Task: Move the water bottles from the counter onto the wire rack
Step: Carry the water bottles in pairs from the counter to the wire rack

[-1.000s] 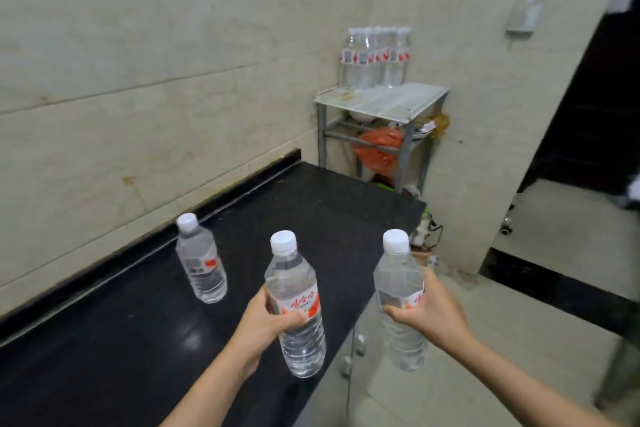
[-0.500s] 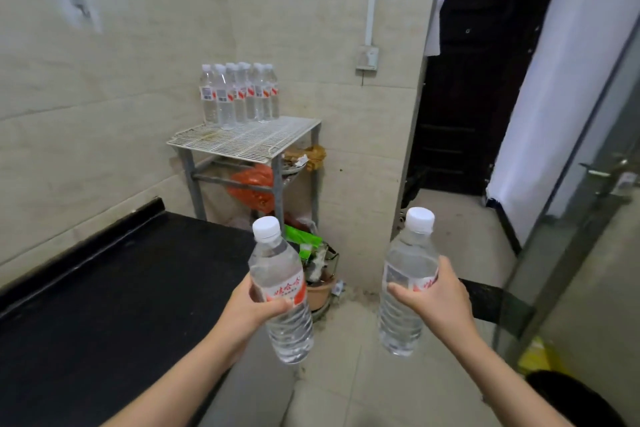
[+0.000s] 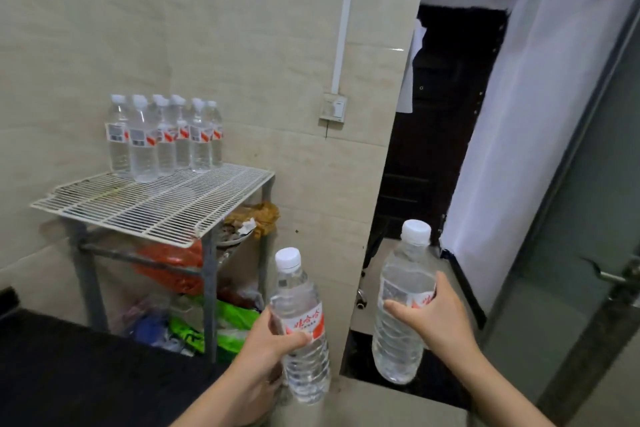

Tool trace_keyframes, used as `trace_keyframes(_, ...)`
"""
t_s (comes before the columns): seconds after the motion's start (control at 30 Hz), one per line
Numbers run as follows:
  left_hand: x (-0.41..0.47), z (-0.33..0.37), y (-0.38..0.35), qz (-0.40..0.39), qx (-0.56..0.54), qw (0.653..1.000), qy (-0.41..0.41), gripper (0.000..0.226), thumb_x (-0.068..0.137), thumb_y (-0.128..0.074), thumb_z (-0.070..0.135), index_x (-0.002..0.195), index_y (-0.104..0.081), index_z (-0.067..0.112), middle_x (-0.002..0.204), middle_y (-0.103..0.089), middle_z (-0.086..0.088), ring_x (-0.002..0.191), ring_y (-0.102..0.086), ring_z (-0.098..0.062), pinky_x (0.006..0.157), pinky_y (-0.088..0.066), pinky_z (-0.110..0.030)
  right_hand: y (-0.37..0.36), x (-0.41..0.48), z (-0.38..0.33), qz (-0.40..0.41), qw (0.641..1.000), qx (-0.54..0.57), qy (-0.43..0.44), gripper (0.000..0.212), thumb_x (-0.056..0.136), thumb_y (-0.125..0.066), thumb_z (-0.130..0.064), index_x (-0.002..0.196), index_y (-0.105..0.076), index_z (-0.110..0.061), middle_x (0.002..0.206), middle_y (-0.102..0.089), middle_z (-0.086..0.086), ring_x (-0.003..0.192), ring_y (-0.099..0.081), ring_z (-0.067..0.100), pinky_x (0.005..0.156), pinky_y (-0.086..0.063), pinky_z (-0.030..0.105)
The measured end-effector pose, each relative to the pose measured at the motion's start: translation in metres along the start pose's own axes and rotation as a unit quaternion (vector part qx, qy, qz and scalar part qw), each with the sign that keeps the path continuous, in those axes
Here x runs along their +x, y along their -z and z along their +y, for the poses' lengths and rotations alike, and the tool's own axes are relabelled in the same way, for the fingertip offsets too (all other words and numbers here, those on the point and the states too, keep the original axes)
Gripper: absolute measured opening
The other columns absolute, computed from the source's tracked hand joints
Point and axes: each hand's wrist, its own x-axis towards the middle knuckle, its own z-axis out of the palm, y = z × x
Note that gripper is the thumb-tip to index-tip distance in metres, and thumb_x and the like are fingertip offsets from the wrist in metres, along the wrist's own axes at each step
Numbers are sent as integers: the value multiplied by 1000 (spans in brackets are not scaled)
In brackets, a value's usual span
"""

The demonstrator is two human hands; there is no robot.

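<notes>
- Tiled walls [image 3: 242, 45] enclose a corner where the left bottle [image 3: 300, 291] and the right bottle [image 3: 398, 350] are held in mid-air, both upright, caps up, long axes near vertical.
- The left hand [image 3: 266, 348] has its fingers [image 3: 294, 340] wrapped round the left bottle's label; the right hand [image 3: 438, 321] clasps the other likewise.
- Ahead and left of the fingers, the wire rack [image 3: 156, 208] already carries a cluster of bottles [image 3: 162, 142] at its back.
- The dark tabletop [image 3: 69, 378] lies below and left of the fingers; any bottles left there are out of view.
- Judged mid-carry: neither held bottle is placed yet.
</notes>
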Motion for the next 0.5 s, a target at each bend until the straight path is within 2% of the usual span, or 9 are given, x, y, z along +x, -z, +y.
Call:
trace_keyframes(0.07, 32, 13, 10, 5, -3, 1000, -10, 70, 51, -76, 4, 117, -53, 10, 106, -69, -9, 94, -65, -21, 77, -50, -29, -17, 32, -3, 7, 1000, 11, 10, 52, 59, -84, -26, 96, -47, -26, 87, -59, -15, 80, -58, 5, 68, -46, 30)
trace_keyframes(0.2, 73, 33, 33, 44, -25, 998, -37, 66, 47, -73, 6, 111, -57, 13, 95, -73, -1, 82, -70, -11, 66, -54, -18, -55, 82, -1, -1, 999, 45, 19, 49, 59, -84, -24, 93, -48, -27, 88, -59, -14, 80, -56, 2, 61, -42, 24)
trace_keyframes(0.33, 93, 57, 64, 104, -55, 988, -103, 76, 41, -77, 7, 114, -56, 4, 97, -71, -11, 89, -67, -26, 78, -55, -32, -101, 129, -9, -28, 995, 79, 48, 46, 58, -84, -18, 85, -48, -33, 83, -59, -17, 76, -56, -2, 57, -40, 18)
trace_keyframes(0.37, 97, 65, 72, 120, -59, 984, -122, 74, 42, -76, 6, 113, -57, 3, 97, -70, -12, 88, -66, -26, 77, -56, -31, -113, 143, -13, -38, 994, 91, 54, 46, 58, -83, -19, 88, -51, -32, 85, -60, -15, 77, -57, -1, 58, -42, 18)
trace_keyframes(0.43, 107, 82, 89, 139, -56, 976, -158, 65, 51, -70, 0, 114, -55, 1, 97, -69, -13, 88, -66, -25, 75, -57, -28, -137, 173, -23, -62, 990, 113, 60, 50, 57, -83, -21, 99, -56, -21, 91, -65, -7, 82, -63, 10, 68, -50, 29)
trace_keyframes(0.5, 118, 100, 107, 164, -50, 967, -190, 62, 54, -68, -9, 113, -54, 0, 91, -72, -9, 83, -68, -21, 74, -57, -27, -164, 207, -36, -70, 984, 143, 79, 52, 56, -84, -22, 100, -57, -17, 92, -66, -2, 84, -64, 18, 75, -52, 36)
